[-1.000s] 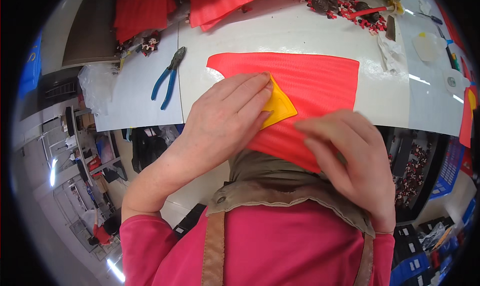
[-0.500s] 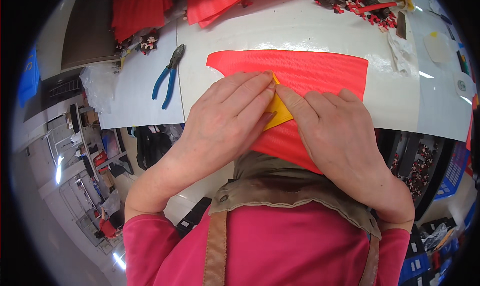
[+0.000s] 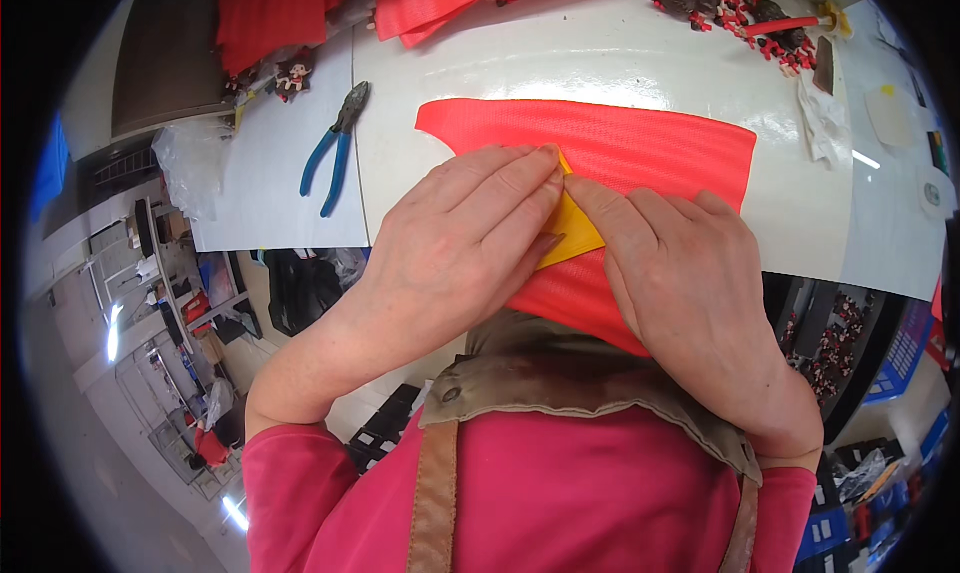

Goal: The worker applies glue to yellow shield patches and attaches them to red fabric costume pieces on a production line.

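A red, fine-textured, cloth-like sheet (image 3: 660,148) lies across the table's front edge, its lower part hanging toward my apron. On it rests a flat yellow piece (image 3: 577,231), partly hidden by my hands. The fingers of my left hand (image 3: 465,228) are pressed together over the yellow piece's left side, with the fingertips at its upper corner. From the other side, my right hand (image 3: 680,263) has its forefinger against that same corner and its other fingers curled over the red sheet. Both thumbs are mostly hidden.
Blue-handled pliers (image 3: 337,153) lie at the left. Red sheets (image 3: 275,23) and a small figurine (image 3: 293,75) are beyond them. At the back right are small red and black pieces (image 3: 725,18) and a crumpled white tissue (image 3: 822,118). A clear plastic bag (image 3: 192,168) hangs at the left edge.
The view has shifted slightly. Both hands keep almost the same hold at the yellow piece's corner, and the right forefinger still presses there.
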A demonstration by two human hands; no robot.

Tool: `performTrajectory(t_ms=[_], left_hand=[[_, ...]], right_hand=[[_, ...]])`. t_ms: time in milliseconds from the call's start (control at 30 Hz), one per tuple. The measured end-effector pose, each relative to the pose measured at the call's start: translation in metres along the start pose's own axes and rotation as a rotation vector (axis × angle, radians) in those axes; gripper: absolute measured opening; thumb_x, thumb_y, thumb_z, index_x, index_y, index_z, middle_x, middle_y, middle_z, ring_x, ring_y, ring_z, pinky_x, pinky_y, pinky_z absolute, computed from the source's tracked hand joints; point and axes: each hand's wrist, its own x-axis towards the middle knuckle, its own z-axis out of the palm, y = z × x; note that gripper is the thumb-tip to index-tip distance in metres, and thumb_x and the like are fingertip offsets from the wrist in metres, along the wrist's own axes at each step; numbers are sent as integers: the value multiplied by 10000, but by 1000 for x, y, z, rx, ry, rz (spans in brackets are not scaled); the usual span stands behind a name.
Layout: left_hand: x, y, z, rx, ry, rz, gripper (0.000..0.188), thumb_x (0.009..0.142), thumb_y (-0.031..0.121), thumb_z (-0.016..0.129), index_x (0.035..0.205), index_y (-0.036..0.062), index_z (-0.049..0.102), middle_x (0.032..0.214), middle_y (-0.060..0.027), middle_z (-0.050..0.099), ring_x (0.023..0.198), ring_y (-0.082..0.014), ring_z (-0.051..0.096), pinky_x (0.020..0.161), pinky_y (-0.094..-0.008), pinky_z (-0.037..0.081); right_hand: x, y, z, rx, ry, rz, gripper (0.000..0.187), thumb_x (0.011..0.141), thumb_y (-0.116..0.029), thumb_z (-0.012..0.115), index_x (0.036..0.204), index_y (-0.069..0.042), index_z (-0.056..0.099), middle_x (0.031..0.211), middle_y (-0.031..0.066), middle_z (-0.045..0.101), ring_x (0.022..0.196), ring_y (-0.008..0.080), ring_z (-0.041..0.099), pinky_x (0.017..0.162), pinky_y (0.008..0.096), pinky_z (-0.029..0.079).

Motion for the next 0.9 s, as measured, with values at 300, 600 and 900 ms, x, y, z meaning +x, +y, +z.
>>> performTrajectory(t_ms=[300, 600, 900], left_hand=[[-2, 2, 1, -6, 13, -10, 387, 654, 41, 701, 1017, 0, 576, 1110, -119, 577, 980, -281, 574, 818, -348, 490], [-4, 3, 0, 7, 28, -13, 392, 667, 44, 694, 1037, -7, 574, 1101, -119, 575, 982, -267, 572, 823, -345, 488], [-5, 4, 0, 12, 31, -8, 381, 677, 39, 683, 1038, -7, 570, 1102, -117, 574, 985, -267, 569, 826, -342, 487]], right_hand=[[-2, 2, 3, 57, 38, -18, 382, 714, -29, 571, 1096, -50, 566, 678, 73, 500, 602, 247, 516, 572, 357, 386], [-18, 4, -5, 115, 170, -16, 308, 749, 11, 586, 1050, -55, 597, 670, 61, 484, 598, 225, 483, 581, 335, 372], [-19, 3, 0, 23, 147, -23, 322, 717, -9, 600, 1031, -79, 620, 711, 41, 490, 642, 208, 489, 608, 336, 375]])
